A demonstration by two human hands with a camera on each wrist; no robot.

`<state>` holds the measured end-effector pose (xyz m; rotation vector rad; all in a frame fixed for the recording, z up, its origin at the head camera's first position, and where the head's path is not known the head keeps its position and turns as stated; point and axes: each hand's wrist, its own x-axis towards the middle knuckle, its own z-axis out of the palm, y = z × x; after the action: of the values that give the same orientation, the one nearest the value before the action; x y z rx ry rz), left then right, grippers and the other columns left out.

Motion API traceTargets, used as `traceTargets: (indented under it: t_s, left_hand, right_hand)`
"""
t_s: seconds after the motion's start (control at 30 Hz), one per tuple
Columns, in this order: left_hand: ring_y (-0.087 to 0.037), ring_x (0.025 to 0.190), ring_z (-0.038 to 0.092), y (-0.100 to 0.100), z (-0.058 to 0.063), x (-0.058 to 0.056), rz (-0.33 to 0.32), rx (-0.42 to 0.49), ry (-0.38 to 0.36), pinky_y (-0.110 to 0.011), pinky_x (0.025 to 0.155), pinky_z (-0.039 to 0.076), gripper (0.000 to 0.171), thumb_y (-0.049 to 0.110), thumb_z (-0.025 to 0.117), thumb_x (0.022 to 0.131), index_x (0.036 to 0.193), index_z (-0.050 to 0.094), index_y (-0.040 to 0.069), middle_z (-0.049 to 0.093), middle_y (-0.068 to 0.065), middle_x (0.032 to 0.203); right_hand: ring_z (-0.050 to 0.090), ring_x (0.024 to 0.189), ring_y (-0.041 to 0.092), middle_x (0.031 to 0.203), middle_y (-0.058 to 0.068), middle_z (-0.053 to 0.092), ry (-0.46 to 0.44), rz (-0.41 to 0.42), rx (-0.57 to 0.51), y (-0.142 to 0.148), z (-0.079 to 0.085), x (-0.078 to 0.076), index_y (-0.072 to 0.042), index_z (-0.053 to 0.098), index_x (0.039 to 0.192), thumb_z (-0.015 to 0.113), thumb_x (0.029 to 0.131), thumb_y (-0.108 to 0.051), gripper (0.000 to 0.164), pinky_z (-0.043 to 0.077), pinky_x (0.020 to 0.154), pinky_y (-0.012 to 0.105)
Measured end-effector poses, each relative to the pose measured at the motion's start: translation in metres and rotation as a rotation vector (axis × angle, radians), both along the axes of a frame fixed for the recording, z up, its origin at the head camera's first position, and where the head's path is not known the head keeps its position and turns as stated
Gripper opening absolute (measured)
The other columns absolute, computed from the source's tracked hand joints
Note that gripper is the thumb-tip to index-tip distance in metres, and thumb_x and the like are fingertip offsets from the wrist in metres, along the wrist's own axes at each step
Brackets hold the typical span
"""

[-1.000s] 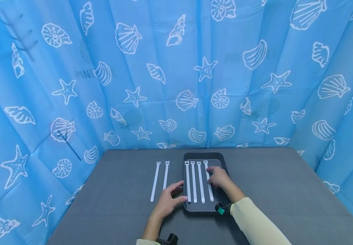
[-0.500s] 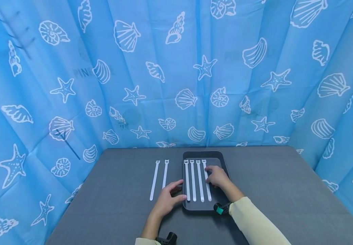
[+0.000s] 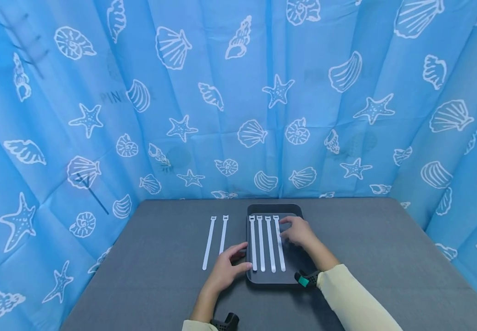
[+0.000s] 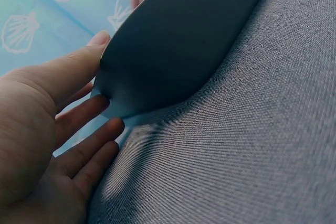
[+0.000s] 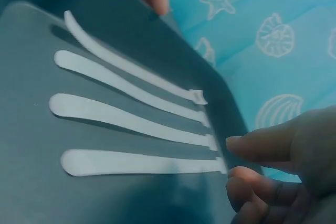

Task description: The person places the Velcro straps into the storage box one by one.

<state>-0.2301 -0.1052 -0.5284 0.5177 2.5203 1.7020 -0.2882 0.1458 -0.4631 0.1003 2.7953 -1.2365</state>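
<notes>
Currently, on the tabletop [image 3: 160,285]: dark tray [image 3: 271,281]. Left hand [image 3: 224,273], fingers extended, touches its side; right hand [image 3: 298,231], fingers parted, grips nothing beside four white straps [image 3: 271,248] inside. We'd nudge lightly, keeping gaps even.

Four straps [image 3: 270,244] lie in the tray [image 3: 274,209]; two straps [image 3: 209,242] left of it.

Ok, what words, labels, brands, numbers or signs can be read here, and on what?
"PIN": faint dark letters on the blue curtain, toward its left; any letters after it are too blurred to read.
A second faint marking, farther right on the curtain: unreadable.
No lettering can be made out on the white straps or tray.
</notes>
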Motion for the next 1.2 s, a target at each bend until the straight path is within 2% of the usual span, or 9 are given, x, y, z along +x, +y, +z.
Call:
traceTargets:
  t_s: [0.2,0.43,0.6,0.77,1.0,1.2]
  left_hand:
    - [-0.027,0.119,0.056,0.002,0.002,0.001,-0.008,0.002,0.014,-0.050,0.101,0.042,0.059,0.027,0.074,0.086,0.139,0.053,0.012,0.056,-0.006,0.135]
    - [-0.027,0.118,0.056,0.002,0.003,0.001,-0.010,0.009,0.001,-0.050,0.101,0.042,0.059,0.025,0.075,0.086,0.139,0.053,0.011,0.056,-0.007,0.135]
    - [-0.027,0.118,0.056,0.001,0.002,0.001,-0.008,0.005,0.005,-0.050,0.101,0.042,0.059,0.025,0.075,0.086,0.139,0.053,0.011,0.055,-0.008,0.135]
    - [-0.027,0.119,0.056,0.001,0.001,0.000,-0.006,0.002,0.003,-0.050,0.101,0.042,0.058,0.026,0.074,0.086,0.139,0.054,0.012,0.055,-0.007,0.135]
    - [-0.028,0.118,0.056,-0.001,0.002,0.003,-0.003,0.013,0.021,-0.051,0.101,0.042,0.058,0.025,0.074,0.087,0.139,0.053,0.010,0.055,-0.009,0.135]
    - [-0.028,0.118,0.056,0.000,0.003,0.005,0.001,0.006,0.026,-0.051,0.101,0.042,0.058,0.025,0.073,0.088,0.140,0.052,0.010,0.055,-0.009,0.135]
  right_hand:
    - [0.058,0.077,0.025,0.095,0.014,0.063,0.088,0.006,0.018,0.021,0.012,0.004,0.001,0.063,0.121,0.070,0.086,-0.005,0.036,0.049,0.064,0.037]
    - [0.054,0.074,0.025,0.087,0.013,0.059,0.169,-0.040,0.002,0.044,0.009,0.011,0.002,0.062,0.122,0.068,0.088,-0.004,0.034,0.046,0.063,0.037]
    - [0.058,0.089,0.034,0.101,0.022,0.062,0.197,-0.054,-0.003,0.055,-0.002,0.015,0.003,0.062,0.121,0.068,0.088,-0.004,0.034,0.051,0.073,0.046]
    - [0.057,0.108,0.043,0.120,0.029,0.059,0.194,-0.024,-0.049,0.064,-0.018,0.019,0.004,0.060,0.125,0.066,0.091,-0.007,0.036,0.050,0.086,0.053]
    - [0.055,0.115,0.042,0.133,0.028,0.052,0.132,0.038,-0.219,0.074,-0.032,0.026,0.000,0.053,0.136,0.062,0.095,-0.013,0.044,0.054,0.085,0.046]
    - [0.052,0.120,0.040,0.139,0.026,0.048,0.124,0.056,-0.303,0.080,-0.039,0.030,-0.001,0.049,0.140,0.059,0.098,-0.017,0.046,0.053,0.089,0.043]
